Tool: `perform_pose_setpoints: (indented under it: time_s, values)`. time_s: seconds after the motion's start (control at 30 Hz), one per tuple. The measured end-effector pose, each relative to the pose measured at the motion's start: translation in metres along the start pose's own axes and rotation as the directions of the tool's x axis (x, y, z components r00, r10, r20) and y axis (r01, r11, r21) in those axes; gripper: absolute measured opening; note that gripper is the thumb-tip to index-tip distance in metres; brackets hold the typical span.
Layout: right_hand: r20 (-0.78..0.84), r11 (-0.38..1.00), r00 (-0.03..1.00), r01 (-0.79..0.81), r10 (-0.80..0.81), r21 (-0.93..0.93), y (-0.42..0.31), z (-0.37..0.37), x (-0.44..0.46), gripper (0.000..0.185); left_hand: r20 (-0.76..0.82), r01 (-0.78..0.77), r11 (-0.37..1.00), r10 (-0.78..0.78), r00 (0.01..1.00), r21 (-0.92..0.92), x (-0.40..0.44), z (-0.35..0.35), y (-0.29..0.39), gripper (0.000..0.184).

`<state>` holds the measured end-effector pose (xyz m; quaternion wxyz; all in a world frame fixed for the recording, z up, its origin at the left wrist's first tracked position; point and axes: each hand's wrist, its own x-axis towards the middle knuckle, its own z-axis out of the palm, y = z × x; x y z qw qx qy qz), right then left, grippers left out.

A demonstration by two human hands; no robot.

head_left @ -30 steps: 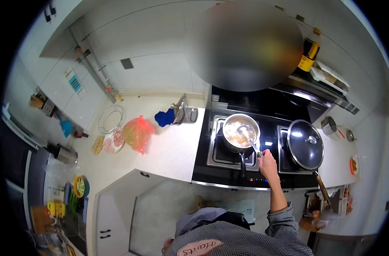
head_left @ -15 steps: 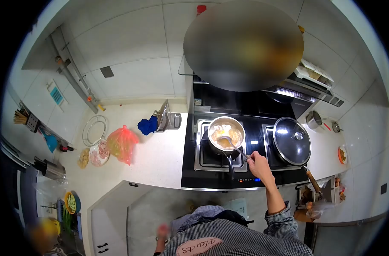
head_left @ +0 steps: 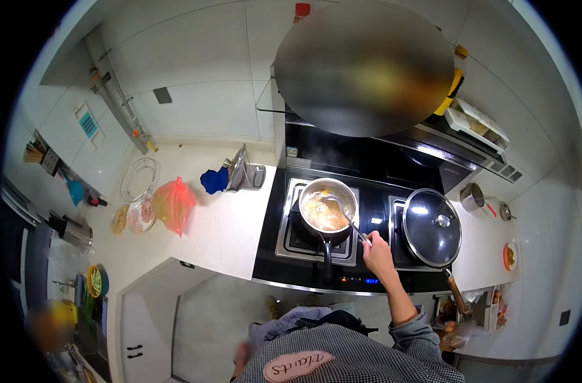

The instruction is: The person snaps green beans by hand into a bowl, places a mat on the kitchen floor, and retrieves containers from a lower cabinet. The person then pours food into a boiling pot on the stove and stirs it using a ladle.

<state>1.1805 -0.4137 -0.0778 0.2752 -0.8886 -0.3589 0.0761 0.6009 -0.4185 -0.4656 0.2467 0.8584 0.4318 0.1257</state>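
Note:
My right hand (head_left: pixel 377 253) is wrapped round the handle of a metal ladle (head_left: pixel 351 220), whose bowl dips into the broth in a small saucepan (head_left: pixel 328 205). Pale pieces and foam show in the liquid. The saucepan sits on the left burner, its black handle (head_left: pixel 327 255) pointing toward me. My left hand (head_left: pixel 242 355) hangs low beside my body; it is blurred and its fingers cannot be made out. To the right, a lidded frying pan (head_left: pixel 432 228) rests on the other burner.
On the left counter (head_left: pixel 220 220) are a red plastic bag (head_left: pixel 174 205), a plate of meat (head_left: pixel 141 213), a wire rack (head_left: pixel 139 180) and a blue cloth (head_left: pixel 214 181). A small pot (head_left: pixel 472 196) and an orange-rimmed dish (head_left: pixel 510 256) stand at the right.
The ladle has shifted within the saucepan, with my right hand still round its handle. The camera view has turned slightly. My left hand remains low beside my body.

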Motion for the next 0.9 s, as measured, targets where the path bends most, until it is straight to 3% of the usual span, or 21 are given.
perform_pose_setpoints:
  time_s: [0.17, 0.27, 0.33, 0.37, 0.43, 0.57, 0.73, 0.8, 0.87, 0.9]
  values:
    - [0.127, 0.995, 0.990, -0.073, 0.063, 0.072, 0.013, -0.016, 0.013, 0.019, -0.047, 0.218, 0.946, -0.236, 0.971, -0.239, -0.004, 0.009, 0.007, 0.017]
    - [0.172, 0.979, 0.984, -0.083, 0.051, 0.188, 0.021, -0.020, 0.018, 0.020, 0.037, 0.377, 0.869, -0.386, 0.922, -0.319, -0.011, 0.013, 0.006, 0.018]
    - [0.382, 0.833, 0.894, -0.387, 0.234, 0.396, 0.020, -0.026, 0.018, 0.016, 0.091, 0.459, 0.819, -0.458, 0.884, -0.344, -0.013, 0.013, 0.006, 0.019]
    - [0.381, 0.833, 0.895, -0.385, 0.233, 0.396, 0.020, -0.027, 0.015, 0.016, 0.118, 0.496, 0.791, -0.489, 0.864, -0.358, -0.013, 0.013, 0.006, 0.020]
    - [0.427, 0.654, 0.873, -0.466, 0.234, 0.596, 0.020, -0.028, 0.008, 0.014, 0.161, 0.552, 0.743, -0.534, 0.830, -0.380, -0.010, 0.014, 0.007, 0.021]
    - [0.353, 0.660, 0.916, -0.384, 0.188, 0.646, 0.017, -0.033, -0.003, 0.013, 0.135, 0.536, 0.794, -0.520, 0.843, -0.286, -0.001, 0.014, 0.006, 0.023]
    - [0.112, 0.748, 0.990, -0.136, 0.082, 0.650, 0.008, -0.049, -0.016, 0.011, 0.159, 0.513, 0.787, -0.489, 0.857, -0.343, 0.021, -0.013, 0.020, 0.027]
    - [0.079, 0.795, 0.993, -0.115, 0.085, 0.595, -0.003, -0.057, -0.025, 0.011, 0.178, 0.516, 0.782, -0.485, 0.856, -0.351, 0.027, -0.020, 0.025, 0.029]
    - [-0.121, 0.865, 0.992, 0.046, 0.017, 0.499, -0.008, -0.054, -0.035, 0.013, 0.227, 0.552, 0.718, -0.505, 0.833, -0.424, 0.032, -0.018, 0.018, 0.034]
    - [-0.096, 0.899, 0.994, 0.005, 0.042, 0.437, -0.010, -0.052, -0.039, 0.013, 0.226, 0.553, 0.716, -0.507, 0.832, -0.426, 0.031, -0.017, 0.016, 0.034]
